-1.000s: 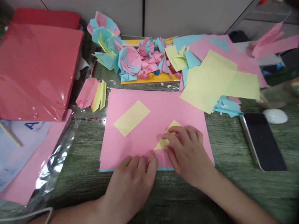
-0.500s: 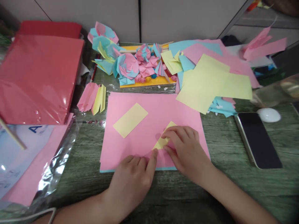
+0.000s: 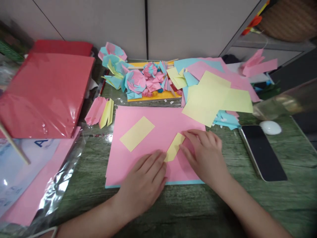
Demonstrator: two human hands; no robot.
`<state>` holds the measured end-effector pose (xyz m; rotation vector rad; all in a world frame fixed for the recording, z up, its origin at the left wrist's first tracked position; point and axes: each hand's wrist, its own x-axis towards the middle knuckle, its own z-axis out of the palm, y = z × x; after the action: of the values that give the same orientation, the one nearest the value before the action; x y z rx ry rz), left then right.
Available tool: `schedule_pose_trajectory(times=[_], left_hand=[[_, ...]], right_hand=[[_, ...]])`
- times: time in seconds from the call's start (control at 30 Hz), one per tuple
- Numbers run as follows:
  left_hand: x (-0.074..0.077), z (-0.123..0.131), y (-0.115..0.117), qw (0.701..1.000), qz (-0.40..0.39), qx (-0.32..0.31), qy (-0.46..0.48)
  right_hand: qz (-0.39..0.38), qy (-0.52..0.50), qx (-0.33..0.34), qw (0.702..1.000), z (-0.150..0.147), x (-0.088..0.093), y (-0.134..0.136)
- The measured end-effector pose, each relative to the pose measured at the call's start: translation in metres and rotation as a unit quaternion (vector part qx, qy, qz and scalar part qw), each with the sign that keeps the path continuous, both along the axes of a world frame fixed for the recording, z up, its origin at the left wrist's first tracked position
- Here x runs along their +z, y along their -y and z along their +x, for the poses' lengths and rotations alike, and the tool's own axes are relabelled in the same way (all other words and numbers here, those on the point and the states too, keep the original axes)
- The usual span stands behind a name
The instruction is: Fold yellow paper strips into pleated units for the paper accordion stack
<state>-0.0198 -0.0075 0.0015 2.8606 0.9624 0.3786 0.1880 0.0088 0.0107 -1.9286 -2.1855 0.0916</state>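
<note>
A small folded yellow paper strip (image 3: 174, 147) lies slanted on a pink paper sheet (image 3: 148, 165). My left hand (image 3: 146, 181) rests flat with its fingers stretched out, the fingertips touching the strip's lower left end. On the other side, my right hand (image 3: 205, 152) has its thumb and forefinger on the strip's right edge and upper corner, holding it there. The other fingers of that hand are curled. A flat yellow paper rectangle (image 3: 137, 133) lies on the pink sheet, up and left of the strip, touched by neither hand.
Folded paper flowers (image 3: 136, 79) crowd the back. Loose yellow sheets (image 3: 210, 96) overlap the pink sheet's far right corner. A phone (image 3: 264, 152) and a white mouse (image 3: 270, 127) lie right; a red packet (image 3: 49, 92) and folded pink paper (image 3: 96, 110) lie left.
My left hand has gone from a pointing forefinger to flat, extended fingers. The right hand has shifted to the strip's right edge, uncovering more of the strip. The camera view has shifted slightly.
</note>
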Motion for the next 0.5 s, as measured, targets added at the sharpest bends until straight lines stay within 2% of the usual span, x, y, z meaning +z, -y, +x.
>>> schedule_pose_trajectory(times=[0.17, 0.4, 0.5], left_hand=[[0.000, 0.002, 0.006, 1.000, 0.001, -0.003, 0.011], [0.002, 0.006, 0.018, 0.994, -0.063, -0.083, 0.040], [-0.001, 0.005, 0.016, 0.994, -0.063, -0.079, 0.046]], right_hand=[[-0.013, -0.050, 0.008, 0.999, -0.001, -0.007, 0.000], [-0.040, -0.140, 0.025, 0.989, -0.006, -0.013, -0.001], [-0.032, -0.152, 0.049, 0.987, -0.012, -0.016, 0.001]])
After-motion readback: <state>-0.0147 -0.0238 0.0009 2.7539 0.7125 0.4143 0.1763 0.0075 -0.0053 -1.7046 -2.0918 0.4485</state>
